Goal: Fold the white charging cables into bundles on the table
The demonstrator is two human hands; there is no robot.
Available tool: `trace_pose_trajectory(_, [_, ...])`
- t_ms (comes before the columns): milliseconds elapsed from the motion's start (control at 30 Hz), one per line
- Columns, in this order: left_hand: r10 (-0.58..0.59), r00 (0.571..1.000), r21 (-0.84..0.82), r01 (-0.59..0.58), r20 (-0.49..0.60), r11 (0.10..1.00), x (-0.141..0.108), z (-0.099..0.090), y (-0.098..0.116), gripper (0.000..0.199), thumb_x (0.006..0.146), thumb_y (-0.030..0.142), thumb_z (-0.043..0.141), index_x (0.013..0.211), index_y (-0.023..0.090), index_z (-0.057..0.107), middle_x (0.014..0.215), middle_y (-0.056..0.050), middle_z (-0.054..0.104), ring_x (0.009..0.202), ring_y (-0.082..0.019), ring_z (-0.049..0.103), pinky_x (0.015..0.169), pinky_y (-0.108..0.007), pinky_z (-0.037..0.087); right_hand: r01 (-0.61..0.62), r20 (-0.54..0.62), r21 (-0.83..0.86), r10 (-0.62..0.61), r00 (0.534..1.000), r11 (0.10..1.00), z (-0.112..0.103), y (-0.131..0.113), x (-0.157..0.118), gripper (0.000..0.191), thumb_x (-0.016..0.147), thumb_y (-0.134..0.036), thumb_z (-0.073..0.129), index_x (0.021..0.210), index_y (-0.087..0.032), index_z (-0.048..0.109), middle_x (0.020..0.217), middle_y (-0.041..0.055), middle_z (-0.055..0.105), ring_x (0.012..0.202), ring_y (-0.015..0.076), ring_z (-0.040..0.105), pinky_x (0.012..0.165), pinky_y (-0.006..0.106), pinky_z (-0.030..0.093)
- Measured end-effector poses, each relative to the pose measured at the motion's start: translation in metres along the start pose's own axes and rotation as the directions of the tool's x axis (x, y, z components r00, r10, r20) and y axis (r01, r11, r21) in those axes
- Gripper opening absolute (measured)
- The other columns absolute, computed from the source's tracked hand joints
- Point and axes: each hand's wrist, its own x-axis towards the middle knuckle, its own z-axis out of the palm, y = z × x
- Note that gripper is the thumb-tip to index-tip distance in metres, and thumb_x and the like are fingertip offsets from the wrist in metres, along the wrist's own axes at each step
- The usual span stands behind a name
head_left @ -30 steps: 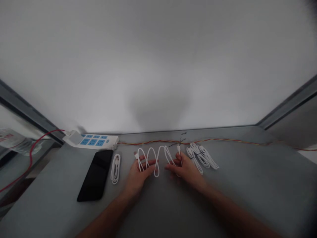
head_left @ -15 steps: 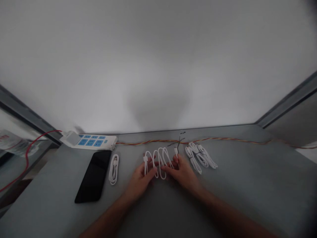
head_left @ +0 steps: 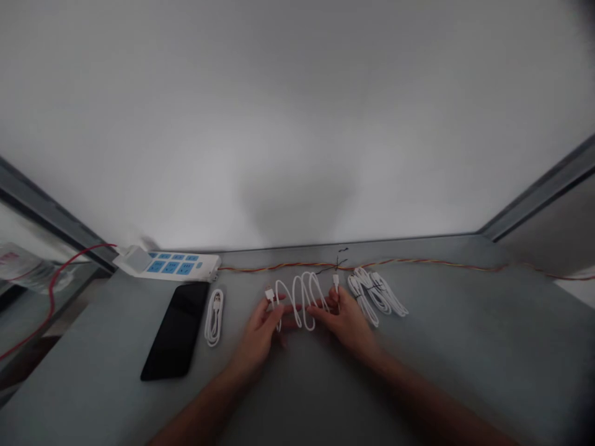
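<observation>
Power strip, white with blue.

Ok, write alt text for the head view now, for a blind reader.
The left hand and right hand hold a looped white cable over a grey table. A phone, a coiled cable and a power strip lie to the left; bundled cables lie to the right.

1 black smartphone, 1 power strip, 1 plastic bottle, 1 red cable, 1 loosely looped white USB cable, 1 coiled white USB cable; apparently 3 overlapping white cable bundles. Black ties are too small to count.
</observation>
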Motion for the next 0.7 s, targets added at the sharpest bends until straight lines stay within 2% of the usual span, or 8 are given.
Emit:
trace_pose_trajectory(133, [0.030, 0.999, 0.043, -0.029, -0.012, 0.999, 0.002, 0.000, -0.008, 0.042, 0.076, 0.045, 0.065, 0.104, 0.019, 0.048, 0.100, -0.011, 0.069, 0.072, -0.020, 0.068, 0.040, -0.019, 0.039, -0.008, 0.035, 0.037, 0.007, 0.999, 0.999, 0.004, 0.002, -0.002, 0.048, 0.065, -0.043, 0.070, 0.074, -0.026, 0.025, 0.077, -0.0011, 0.061, 0.050, 0.0177, 0.060, 0.041, 0.030, 0.045])
trace_pose_trajectory(300, [0.074, 0.997, 0.143, -0.074, 0.004, 0.987, 0.000, 0.000, -0.013, 0.036, 0.074, 0.042, 0.068, 0.097, 0.019, 0.052, 0.095, -0.008, 0.070, 0.060, -0.014, 0.063, 0.038, -0.019, 0.038, 0.130, -0.015, -0.230, -0.137, 0.990, 0.964, 0.005, 0.012, -0.001, 0.038, 0.069, -0.033, 0.068, 0.070, -0.025, 0.030, 0.065, -0.0027, 0.057, 0.058, 0.0168, 0.057, 0.053, 0.029, 0.043])
trace_pose_trajectory(367, [0.080, 0.997, 0.139, -0.080, 0.009, 0.987, -0.003, 0.003, -0.010, 0.033, 0.072, 0.037, 0.071, 0.095, 0.019, 0.055, 0.097, -0.009, 0.071, 0.068, -0.017, 0.066, 0.045, -0.021, 0.043, 0.129, -0.034, -0.319, -0.147, 0.989, 0.939, 0.005, 0.015, -0.001, 0.036, 0.070, -0.035, 0.067, 0.070, -0.024, 0.033, 0.064, -0.0021, 0.058, 0.058, 0.0164, 0.055, 0.053, 0.029, 0.040])
trace_pose_trajectory(433, [0.088, 0.996, 0.138, -0.087, 0.003, 0.987, -0.007, 0.006, -0.007, 0.031, 0.070, 0.031, 0.073, 0.094, 0.020, 0.057, 0.097, -0.009, 0.071, 0.079, -0.021, 0.068, 0.059, -0.026, 0.050, 0.132, -0.037, -0.379, -0.158, 0.987, 0.916, 0.005, 0.017, -0.001, 0.034, 0.071, -0.035, 0.067, 0.070, -0.024, 0.035, 0.064, -0.0018, 0.058, 0.056, 0.0157, 0.053, 0.052, 0.028, 0.038])
trace_pose_trajectory(500, [0.110, 0.994, 0.141, -0.108, -0.009, 0.984, -0.008, 0.008, -0.006, 0.030, 0.069, 0.028, 0.074, 0.093, 0.019, 0.058, 0.098, -0.009, 0.072, 0.088, -0.023, 0.068, 0.072, -0.031, 0.052, 0.146, -0.031, -0.413, -0.174, 0.984, 0.899, 0.005, 0.018, -0.001, 0.032, 0.071, -0.034, 0.066, 0.069, -0.024, 0.035, 0.064, -0.0019, 0.057, 0.055, 0.0151, 0.050, 0.051, 0.028, 0.035])
trace_pose_trajectory(600, [0.131, 0.991, 0.128, -0.126, -0.030, 0.984, -0.007, 0.007, -0.007, 0.028, 0.070, 0.027, 0.073, 0.091, 0.019, 0.056, 0.096, -0.008, 0.072, 0.089, -0.023, 0.068, 0.079, -0.033, 0.051, 0.164, -0.017, -0.401, -0.186, 0.982, 0.901, 0.006, 0.014, -0.004, 0.033, 0.071, -0.038, 0.067, 0.070, -0.024, 0.037, 0.066, -0.0012, 0.056, 0.055, 0.0146, 0.048, 0.051, 0.028, 0.035])
trace_pose_trajectory(700, [0.146, 0.988, 0.108, -0.140, -0.050, 0.984, -0.003, 0.004, -0.009, 0.029, 0.072, 0.028, 0.072, 0.092, 0.020, 0.053, 0.095, -0.007, 0.072, 0.076, -0.019, 0.068, 0.073, -0.031, 0.051, 0.184, 0.076, -0.224, -0.171, 0.982, 0.957, 0.006, 0.007, -0.006, 0.032, 0.079, -0.048, 0.057, 0.073, -0.024, 0.037, 0.076, 0.0020, 0.061, 0.057, 0.0147, 0.050, 0.053, 0.029, 0.040])
